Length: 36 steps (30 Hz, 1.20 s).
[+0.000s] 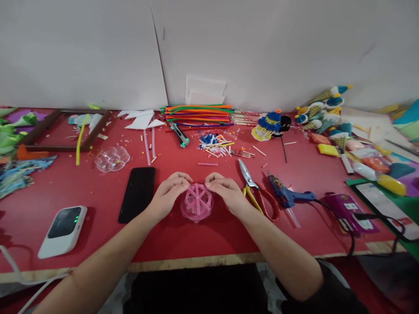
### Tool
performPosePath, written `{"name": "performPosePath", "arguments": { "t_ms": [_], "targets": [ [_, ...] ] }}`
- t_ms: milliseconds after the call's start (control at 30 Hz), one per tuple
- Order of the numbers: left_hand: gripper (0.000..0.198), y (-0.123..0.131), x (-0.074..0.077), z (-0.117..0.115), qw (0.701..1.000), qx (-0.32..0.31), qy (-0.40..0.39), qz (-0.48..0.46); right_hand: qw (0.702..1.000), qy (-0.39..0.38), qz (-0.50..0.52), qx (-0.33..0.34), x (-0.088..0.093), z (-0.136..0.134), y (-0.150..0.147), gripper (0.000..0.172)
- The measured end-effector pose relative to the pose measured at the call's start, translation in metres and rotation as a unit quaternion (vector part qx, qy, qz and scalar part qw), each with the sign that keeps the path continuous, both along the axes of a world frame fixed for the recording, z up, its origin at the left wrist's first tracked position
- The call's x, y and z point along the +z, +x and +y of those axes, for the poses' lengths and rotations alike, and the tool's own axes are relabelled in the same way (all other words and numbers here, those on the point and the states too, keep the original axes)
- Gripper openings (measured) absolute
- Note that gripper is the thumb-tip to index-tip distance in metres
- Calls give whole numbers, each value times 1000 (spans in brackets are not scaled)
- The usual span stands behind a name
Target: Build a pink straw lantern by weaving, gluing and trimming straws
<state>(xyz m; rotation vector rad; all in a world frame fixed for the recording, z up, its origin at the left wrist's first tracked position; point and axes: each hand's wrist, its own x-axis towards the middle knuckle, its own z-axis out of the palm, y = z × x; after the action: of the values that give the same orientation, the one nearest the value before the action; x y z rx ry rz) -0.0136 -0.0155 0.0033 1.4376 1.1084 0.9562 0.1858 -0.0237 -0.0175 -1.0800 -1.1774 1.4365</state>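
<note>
Pinching the far left rim of the pink frame [197, 198] with the left hand [168, 192], thumb and fingertips brought together; likewise at the far right rim with the right hand [229, 192]. Located between and just on the near side of the fingertips, over the red table [170, 244]. Cannot tell whether resting on the surface or slightly lifted.

Given the thin build, probably best to pinch lightly, at joints rather than mid-strip. Keep both hands level and press evenly, so as not to twist the ring out of round. Steady with one hand while adjusting with the other; avoid covering the joint being worked. Check spokes for straightness before letting go.

Looks round to many-sided, built of pink, somewhat see-through strips; fitted with spokes out from a central hub, bordered by a thicker rim, shinier along the near side. Too small to tell how joined.

Just left of the left fingers, note a black phone [137, 194]. Right of the right fingers, note scissors [250, 179], then, farther right, a blue glue gun [284, 192]. Beyond the fingertips, see a short pink straw [208, 164], then scattered clippings [216, 144], then bundled pipe cleaners [198, 115].
</note>
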Motion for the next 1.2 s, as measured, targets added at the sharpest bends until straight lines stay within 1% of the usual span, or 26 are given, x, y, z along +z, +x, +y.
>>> {"name": "performPosePath", "arguments": {
  "t_ms": [67, 167, 233, 400, 533, 667, 800, 1200],
  "targets": [
    [27, -1, 1, 0, 1000, -10, 3, 18, 1000, -7, 6, -1, 0, 0, 0, 31],
    [24, -1, 4, 0, 1000, -3, -6, 29, 1000, -18, 18, 3, -1, -2, -1, 28],
    [21, -1, 6, -2, 999, 2, -21, 28, 999, -23, 23, 6, -2, -3, -1, 27],
    [22, 0, 13, -6, 998, -7, -64, 25, 999, -37, 30, 20, -2, -2, 3, 30],
    [22, 0, 14, -6, 996, -21, -91, 4, 996, -63, 53, 29, -1, -1, 6, 27],
    [24, 1, 12, -6, 995, -40, -90, 6, 995, -73, 58, 45, 1, -2, 8, 23],
    [24, 1, 11, -6, 995, -33, -93, 4, 995, -75, 50, 50, 2, -1, 8, 20],
    [23, 3, 13, -6, 996, -36, -81, 14, 995, -67, 51, 51, 1, -1, 9, 13]
  ]
}}
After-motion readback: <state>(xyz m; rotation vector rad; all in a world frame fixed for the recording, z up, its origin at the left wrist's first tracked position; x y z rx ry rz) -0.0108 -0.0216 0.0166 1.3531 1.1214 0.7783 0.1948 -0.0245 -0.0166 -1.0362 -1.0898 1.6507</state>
